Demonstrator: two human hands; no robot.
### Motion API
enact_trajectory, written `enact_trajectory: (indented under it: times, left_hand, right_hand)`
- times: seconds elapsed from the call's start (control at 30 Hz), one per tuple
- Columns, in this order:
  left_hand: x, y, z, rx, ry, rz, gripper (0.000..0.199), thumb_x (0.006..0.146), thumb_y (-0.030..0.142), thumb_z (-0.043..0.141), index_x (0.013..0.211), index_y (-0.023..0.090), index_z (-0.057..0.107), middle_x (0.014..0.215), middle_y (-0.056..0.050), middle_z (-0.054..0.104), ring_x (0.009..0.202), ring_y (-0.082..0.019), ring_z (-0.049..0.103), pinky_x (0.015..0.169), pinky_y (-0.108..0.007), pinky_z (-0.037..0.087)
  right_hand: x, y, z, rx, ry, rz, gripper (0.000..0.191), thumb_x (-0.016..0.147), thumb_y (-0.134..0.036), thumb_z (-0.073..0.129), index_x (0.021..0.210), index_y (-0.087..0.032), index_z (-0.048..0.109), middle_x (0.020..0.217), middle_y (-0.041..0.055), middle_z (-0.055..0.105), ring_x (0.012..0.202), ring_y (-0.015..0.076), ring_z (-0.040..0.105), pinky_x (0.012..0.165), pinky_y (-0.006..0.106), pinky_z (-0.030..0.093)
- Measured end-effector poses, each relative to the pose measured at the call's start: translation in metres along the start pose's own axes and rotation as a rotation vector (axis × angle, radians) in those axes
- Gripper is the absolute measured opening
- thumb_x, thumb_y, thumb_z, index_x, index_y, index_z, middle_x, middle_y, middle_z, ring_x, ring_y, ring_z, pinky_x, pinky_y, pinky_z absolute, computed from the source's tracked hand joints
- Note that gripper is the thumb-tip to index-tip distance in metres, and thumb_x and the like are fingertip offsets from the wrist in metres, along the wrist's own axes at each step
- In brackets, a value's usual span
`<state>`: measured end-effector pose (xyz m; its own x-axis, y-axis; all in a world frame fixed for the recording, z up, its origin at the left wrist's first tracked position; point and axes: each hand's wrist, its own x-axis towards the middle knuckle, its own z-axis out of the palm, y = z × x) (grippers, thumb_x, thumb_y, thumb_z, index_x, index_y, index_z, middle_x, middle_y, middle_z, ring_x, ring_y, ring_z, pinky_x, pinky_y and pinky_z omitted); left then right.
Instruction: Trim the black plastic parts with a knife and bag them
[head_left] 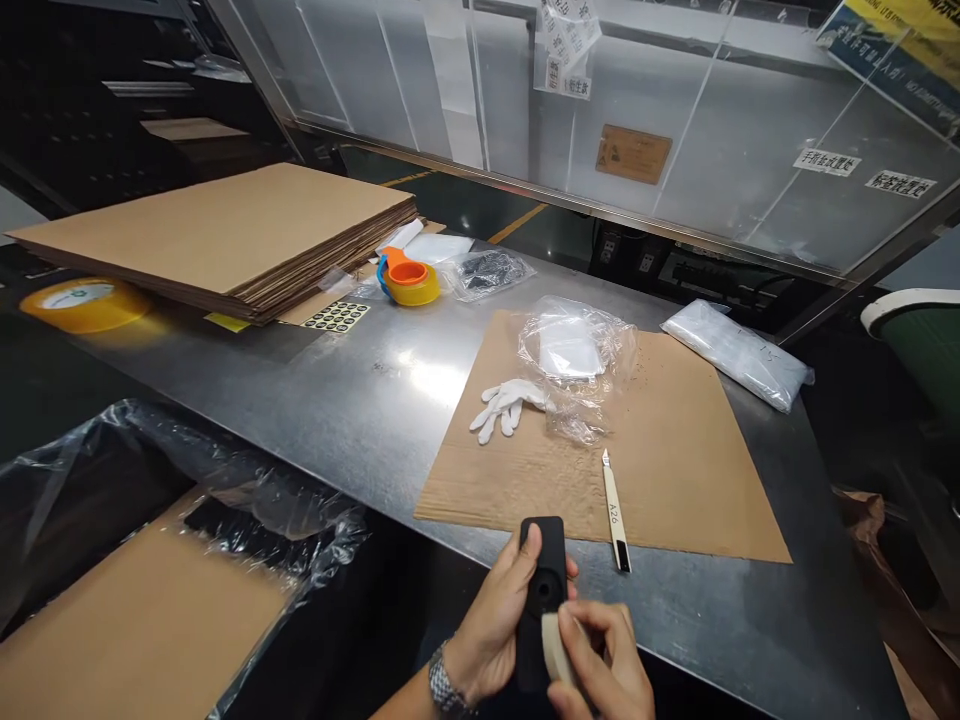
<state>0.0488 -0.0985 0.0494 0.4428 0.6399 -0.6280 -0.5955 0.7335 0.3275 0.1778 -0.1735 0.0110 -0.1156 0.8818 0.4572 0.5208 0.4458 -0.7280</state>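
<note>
My left hand (499, 615) is wrapped round a black rectangular device (544, 555), its thumb lying along one side of the device near the top. The device has a round recess near its middle. My right hand (607, 655) pinches a beige, curved pad (555, 645) against the lower part of the device. Beyond them, on a cardboard sheet (675, 470), lie a pale cutter (613, 510) marked A26, white gloves (510, 405) and a clear plastic bag (577, 350) with white material inside.
Flat cardboard (225, 225) is stacked at the back left, by a yellow tape roll (86, 303) and an orange tape dispenser (409, 278). A wrapped packet (739, 350) lies at the right. A plastic-lined box (150, 610) stands at the lower left, below the metal table edge.
</note>
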Motion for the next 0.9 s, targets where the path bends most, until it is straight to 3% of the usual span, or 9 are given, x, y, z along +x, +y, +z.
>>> enact_trajectory:
  times: [0.07,0.17,0.27,0.37,0.47,0.53,0.67,0.8,0.9]
  left_hand:
    - [-0.007,-0.002,0.006,0.034,-0.007,0.117,0.050,0.083,0.055,0.044,0.119,0.021,0.049,0.076,-0.003,0.066,0.066,-0.017,0.063,0.066,-0.032,0.048]
    - [-0.015,0.000,0.009,0.110,-0.043,0.163,0.060,0.085,0.058,0.035,0.136,0.026,0.034,0.083,-0.004,0.067,0.081,-0.018,0.063,0.083,-0.036,0.044]
    - [-0.017,0.002,0.006,0.197,-0.020,0.143,0.053,0.086,0.052,0.040,0.132,0.025,0.043,0.106,-0.007,0.064,0.102,-0.021,0.057,0.096,-0.036,0.036]
    - [-0.017,-0.003,0.001,0.213,-0.003,0.152,0.041,0.087,0.044,0.046,0.121,0.024,0.056,0.124,-0.004,0.056,0.120,-0.018,0.044,0.103,-0.029,0.028]
    - [-0.018,-0.010,-0.002,0.120,-0.093,0.060,0.042,0.088,0.044,0.044,0.127,0.029,0.049,0.097,-0.005,0.067,0.092,-0.018,0.060,0.088,-0.035,0.043]
    - [-0.019,-0.011,-0.004,0.089,-0.164,-0.025,0.046,0.087,0.045,0.043,0.132,0.033,0.042,0.080,-0.003,0.067,0.071,-0.017,0.062,0.075,-0.037,0.048]
    - [-0.017,-0.011,-0.006,0.264,-0.154,0.149,0.045,0.085,0.043,0.050,0.126,0.023,0.052,0.087,-0.004,0.066,0.074,-0.014,0.060,0.082,-0.030,0.045]
    - [-0.012,-0.014,-0.008,0.515,-0.012,0.241,0.056,0.086,0.054,0.036,0.132,0.022,0.044,0.077,-0.005,0.066,0.058,-0.015,0.055,0.056,-0.028,0.046]
    - [-0.011,-0.013,-0.007,0.595,0.072,0.287,0.055,0.086,0.056,0.033,0.126,0.022,0.052,0.101,-0.009,0.066,0.082,-0.021,0.059,0.069,-0.032,0.047]
  right_hand:
    - [0.012,-0.001,0.000,-0.046,0.012,-0.052,0.042,0.091,-0.025,0.039,0.133,-0.021,0.042,0.108,0.0131,0.048,0.090,0.0227,0.052,0.068,0.038,0.049]
    - [0.028,-0.005,0.000,-0.079,0.019,-0.144,0.046,0.087,-0.014,0.041,0.133,-0.015,0.042,0.109,0.0144,0.045,0.094,0.0228,0.049,0.072,0.040,0.047]
    - [0.037,-0.008,-0.003,-0.052,0.012,-0.224,0.047,0.086,-0.014,0.041,0.134,-0.013,0.041,0.108,0.0148,0.046,0.091,0.0220,0.049,0.072,0.040,0.047]
    - [0.043,-0.005,-0.011,-0.085,-0.003,-0.242,0.049,0.085,-0.013,0.045,0.133,-0.014,0.042,0.108,0.0144,0.047,0.093,0.0225,0.049,0.072,0.039,0.048]
    - [0.046,0.002,-0.020,-0.135,0.011,-0.153,0.053,0.083,-0.008,0.048,0.135,-0.019,0.040,0.109,0.0132,0.047,0.095,0.0217,0.048,0.073,0.038,0.049]
    - [0.046,0.003,-0.023,-0.138,0.024,-0.119,0.054,0.084,-0.008,0.048,0.136,-0.020,0.038,0.109,0.0128,0.047,0.095,0.0216,0.048,0.071,0.037,0.049]
    - [0.045,-0.002,-0.022,-0.110,-0.011,-0.213,0.051,0.084,-0.010,0.047,0.134,-0.018,0.042,0.108,0.0131,0.047,0.094,0.0223,0.049,0.071,0.038,0.050]
    - [0.052,-0.003,-0.024,-0.156,-0.025,-0.142,0.054,0.082,-0.007,0.050,0.134,-0.018,0.041,0.107,0.0128,0.047,0.091,0.0208,0.047,0.071,0.037,0.049]
    - [0.059,-0.008,-0.028,-0.239,-0.097,-0.099,0.050,0.082,-0.007,0.050,0.131,-0.015,0.043,0.104,0.0130,0.048,0.091,0.0212,0.047,0.073,0.039,0.048]
